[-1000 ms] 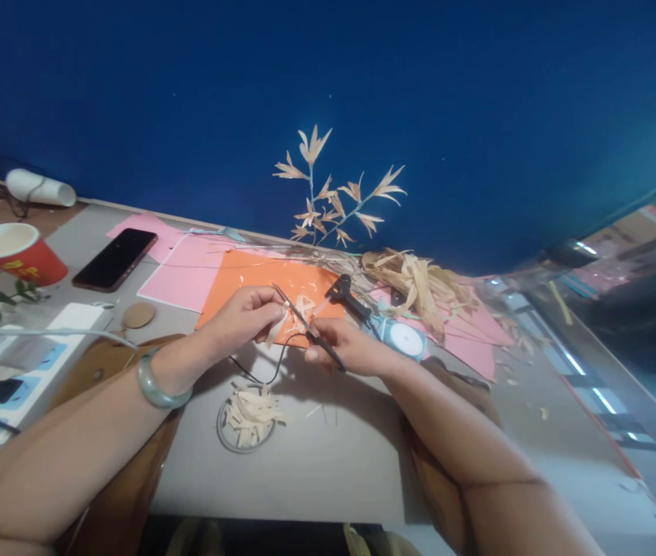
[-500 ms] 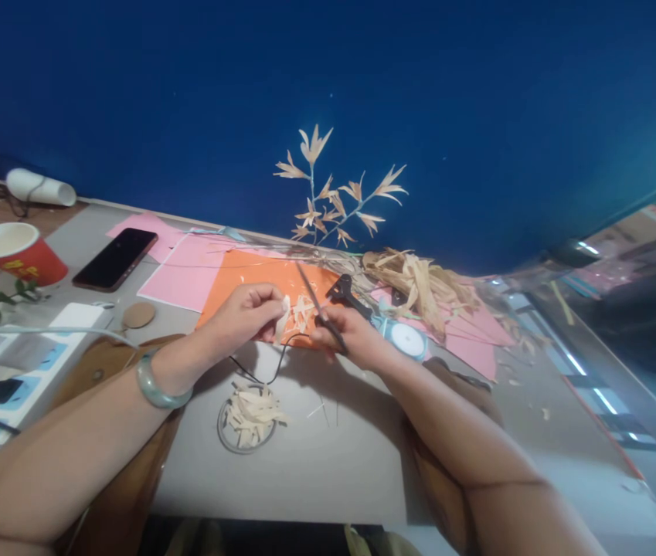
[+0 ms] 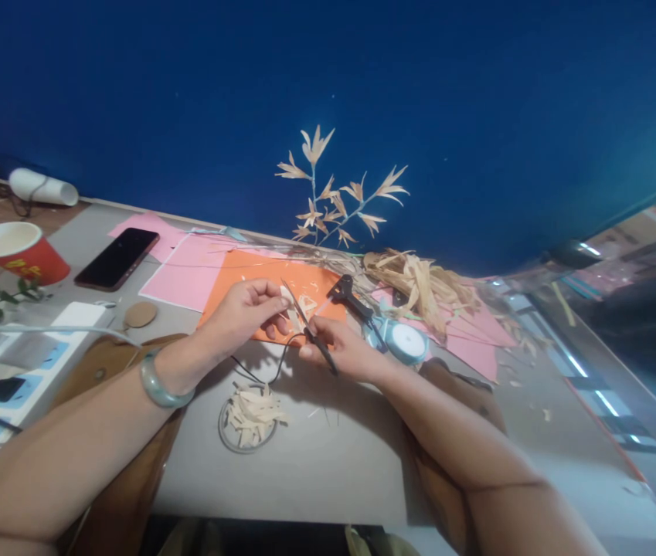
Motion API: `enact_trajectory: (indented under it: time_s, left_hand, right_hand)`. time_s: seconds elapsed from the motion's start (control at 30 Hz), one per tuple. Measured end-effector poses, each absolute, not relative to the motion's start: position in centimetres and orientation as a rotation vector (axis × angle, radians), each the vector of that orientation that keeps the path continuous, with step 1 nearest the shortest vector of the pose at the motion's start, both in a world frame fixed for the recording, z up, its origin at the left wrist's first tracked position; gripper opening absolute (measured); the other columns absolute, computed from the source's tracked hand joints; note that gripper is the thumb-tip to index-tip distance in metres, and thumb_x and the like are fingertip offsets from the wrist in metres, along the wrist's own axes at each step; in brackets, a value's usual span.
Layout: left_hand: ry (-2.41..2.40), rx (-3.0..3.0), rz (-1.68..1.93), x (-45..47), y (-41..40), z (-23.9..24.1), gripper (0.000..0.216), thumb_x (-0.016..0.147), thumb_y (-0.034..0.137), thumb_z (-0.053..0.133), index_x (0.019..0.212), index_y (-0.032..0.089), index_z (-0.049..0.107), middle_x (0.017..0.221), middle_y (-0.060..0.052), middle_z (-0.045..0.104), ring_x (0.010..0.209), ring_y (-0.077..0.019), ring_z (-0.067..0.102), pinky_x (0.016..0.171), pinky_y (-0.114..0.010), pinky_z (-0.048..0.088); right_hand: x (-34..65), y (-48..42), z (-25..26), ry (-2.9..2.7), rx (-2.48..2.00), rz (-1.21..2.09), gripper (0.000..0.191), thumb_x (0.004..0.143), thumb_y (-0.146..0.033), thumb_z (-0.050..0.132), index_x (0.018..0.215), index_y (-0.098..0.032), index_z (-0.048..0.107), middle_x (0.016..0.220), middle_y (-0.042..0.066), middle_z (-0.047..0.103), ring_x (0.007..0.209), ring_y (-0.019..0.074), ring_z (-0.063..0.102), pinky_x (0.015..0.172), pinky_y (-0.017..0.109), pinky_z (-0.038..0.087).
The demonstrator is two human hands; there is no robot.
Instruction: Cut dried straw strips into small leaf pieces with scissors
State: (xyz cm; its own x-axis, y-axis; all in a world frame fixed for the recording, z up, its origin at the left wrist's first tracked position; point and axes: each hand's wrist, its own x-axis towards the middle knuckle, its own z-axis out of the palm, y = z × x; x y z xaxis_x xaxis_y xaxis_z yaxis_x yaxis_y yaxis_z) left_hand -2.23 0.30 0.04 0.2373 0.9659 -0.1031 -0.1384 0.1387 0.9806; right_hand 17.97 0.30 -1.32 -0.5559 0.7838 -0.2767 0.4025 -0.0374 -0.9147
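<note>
My left hand [image 3: 255, 310] pinches a small pale strip of dried husk [image 3: 289, 297] above the orange sheet [image 3: 226, 289]. In my right hand [image 3: 342, 347] is a pair of scissors [image 3: 321, 349], its blades pointing up and left, right beside the strip. Whether the blades touch the strip I cannot tell. Small pale scraps [image 3: 307, 306] lie on the orange sheet behind the scissors. Nearer to me, a round clear dish [image 3: 222, 432] holds a heap of cut husk pieces [image 3: 255, 417].
Behind stands a branch with husk flowers [image 3: 336, 205]. To the right lie a black glue gun [image 3: 351, 295], a ribbon spool [image 3: 407, 342] and dried husks [image 3: 420, 286]. On the left are a phone [image 3: 117, 259], a red paper cup [image 3: 20, 251] and a power strip [image 3: 43, 374].
My right hand has moved left with the scissors, bringing the blades up to the husk strip. My left hand has stayed nearly in place, still holding the strip.
</note>
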Motion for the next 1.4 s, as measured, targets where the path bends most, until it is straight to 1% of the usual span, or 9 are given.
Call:
enact_trajectory:
  time_s: [0.13, 0.37, 0.77, 1.07, 1.4]
  left_hand:
    - [1.004, 1.114, 1.005, -2.22, 0.25, -0.13, 0.023, 0.076, 0.034, 0.068, 0.075, 0.015, 0.056, 0.056, -0.001, 0.066, 0.048, -0.0106, 0.061, 0.047, -0.018, 0.046]
    - [1.032, 1.077, 1.008, -2.14, 0.22, -0.24, 0.026, 0.074, 0.037, 0.070, 0.074, 0.015, 0.055, 0.056, -0.001, 0.065, 0.046, -0.0103, 0.061, 0.045, -0.018, 0.047]
    - [1.010, 0.996, 1.011, -1.89, 0.01, 0.43, 0.021, 0.074, 0.028, 0.066, 0.066, 0.016, 0.051, 0.051, 0.001, 0.062, 0.044, -0.0091, 0.058, 0.044, -0.018, 0.047]
    - [0.991, 1.037, 1.012, -2.10, 0.15, 0.13, 0.021, 0.076, 0.031, 0.066, 0.069, 0.016, 0.053, 0.055, 0.001, 0.064, 0.047, -0.0088, 0.060, 0.047, -0.017, 0.047]
    - [1.014, 1.086, 0.956, -2.15, 0.03, 0.29, 0.021, 0.078, 0.030, 0.063, 0.067, 0.016, 0.052, 0.054, 0.001, 0.063, 0.046, -0.0076, 0.057, 0.046, -0.017, 0.044]
  right_hand:
    - [17.90, 0.17, -1.23, -1.870, -1.271, 1.682, 0.049, 0.065, -0.054, 0.075, 0.070, -0.021, 0.040, 0.053, -0.007, 0.050, 0.048, 0.0095, 0.045, 0.046, 0.022, 0.031]
    - [17.77, 0.07, -1.39, -1.814, -1.254, 1.720, 0.049, 0.063, -0.055, 0.076, 0.068, -0.021, 0.041, 0.048, -0.007, 0.051, 0.043, 0.0087, 0.044, 0.042, 0.020, 0.029]
    - [17.68, -0.05, -1.62, -1.774, -1.292, 1.654, 0.049, 0.064, -0.056, 0.075, 0.063, -0.020, 0.042, 0.042, -0.008, 0.050, 0.038, 0.0070, 0.041, 0.040, 0.020, 0.028]
    - [17.40, -0.13, -1.49, -1.747, -1.179, 1.807, 0.052, 0.064, -0.062, 0.072, 0.067, -0.020, 0.042, 0.047, -0.007, 0.051, 0.042, 0.0079, 0.045, 0.044, 0.020, 0.032]
    - [17.40, -0.10, -1.42, -1.764, -1.194, 1.774, 0.052, 0.063, -0.061, 0.073, 0.064, -0.020, 0.041, 0.044, -0.006, 0.051, 0.041, 0.0079, 0.043, 0.042, 0.021, 0.029]
